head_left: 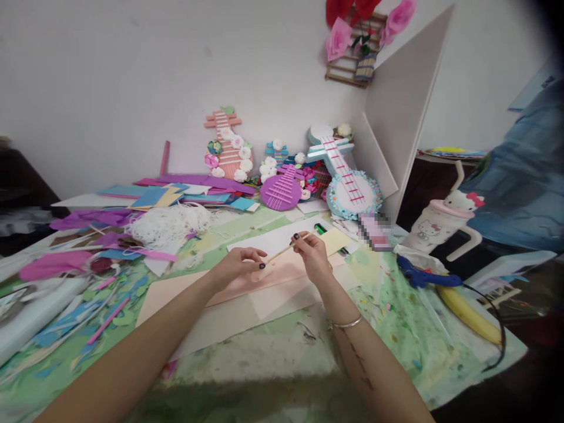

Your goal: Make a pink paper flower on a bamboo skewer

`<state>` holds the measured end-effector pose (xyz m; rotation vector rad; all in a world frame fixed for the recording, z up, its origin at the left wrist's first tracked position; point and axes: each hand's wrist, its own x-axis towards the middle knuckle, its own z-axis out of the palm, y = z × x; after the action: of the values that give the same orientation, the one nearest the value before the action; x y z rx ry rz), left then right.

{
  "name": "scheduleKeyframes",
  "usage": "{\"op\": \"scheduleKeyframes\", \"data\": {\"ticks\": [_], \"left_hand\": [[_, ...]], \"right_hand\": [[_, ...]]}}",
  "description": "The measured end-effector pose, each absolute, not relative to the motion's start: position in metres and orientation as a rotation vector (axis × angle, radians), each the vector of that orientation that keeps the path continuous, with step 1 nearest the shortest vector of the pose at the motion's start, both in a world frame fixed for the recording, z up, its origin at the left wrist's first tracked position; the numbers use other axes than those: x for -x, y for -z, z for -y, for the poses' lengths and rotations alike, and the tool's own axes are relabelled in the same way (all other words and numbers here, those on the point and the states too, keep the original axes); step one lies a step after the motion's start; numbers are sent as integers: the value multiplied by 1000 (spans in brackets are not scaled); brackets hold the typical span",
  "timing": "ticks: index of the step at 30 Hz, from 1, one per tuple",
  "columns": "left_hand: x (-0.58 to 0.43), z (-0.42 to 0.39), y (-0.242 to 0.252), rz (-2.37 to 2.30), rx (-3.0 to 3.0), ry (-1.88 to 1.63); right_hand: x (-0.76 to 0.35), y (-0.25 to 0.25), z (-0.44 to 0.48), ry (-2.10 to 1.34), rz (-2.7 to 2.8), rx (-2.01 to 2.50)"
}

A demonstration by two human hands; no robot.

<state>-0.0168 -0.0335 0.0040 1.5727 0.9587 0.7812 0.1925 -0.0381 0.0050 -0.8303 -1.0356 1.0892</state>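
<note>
A thin, pale wooden stick (281,254) slants up to the right between my two hands. My left hand (238,267) has its thumb and index fingertips closed at the stick's lower left end. Near the upper right end, my right hand (314,254) pinches the same stick between thumb and fingers. Below both hands lie peach paper sheets (176,292), partly overlapping on the table. Beyond the fingers are a white sheet (291,233), a yellow paper piece (335,241) and a green-and-black cutter (320,228).
Lute-shaped paper crafts (281,191) stand along the wall. Coloured paper and a heap of white string (170,226) cover the left side. At right are a blue glue gun (423,275) with its cord, a banana (469,314) and a white straw cup (434,226).
</note>
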Motion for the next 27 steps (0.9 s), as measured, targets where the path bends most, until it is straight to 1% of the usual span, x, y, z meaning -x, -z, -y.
{"op": "scheduleKeyframes", "data": {"ticks": [6,15,27], "left_hand": [[17,32,-1,-939,-1562,-781],[17,34,-4,-937,-1545,-787],[15,34,-4,-910,-1469,-795]], "right_hand": [[-192,-5,38,-1081,1048,840],[-193,-8,40,-1161,954,749],[-195,-10,39,-1136,908,737]]}}
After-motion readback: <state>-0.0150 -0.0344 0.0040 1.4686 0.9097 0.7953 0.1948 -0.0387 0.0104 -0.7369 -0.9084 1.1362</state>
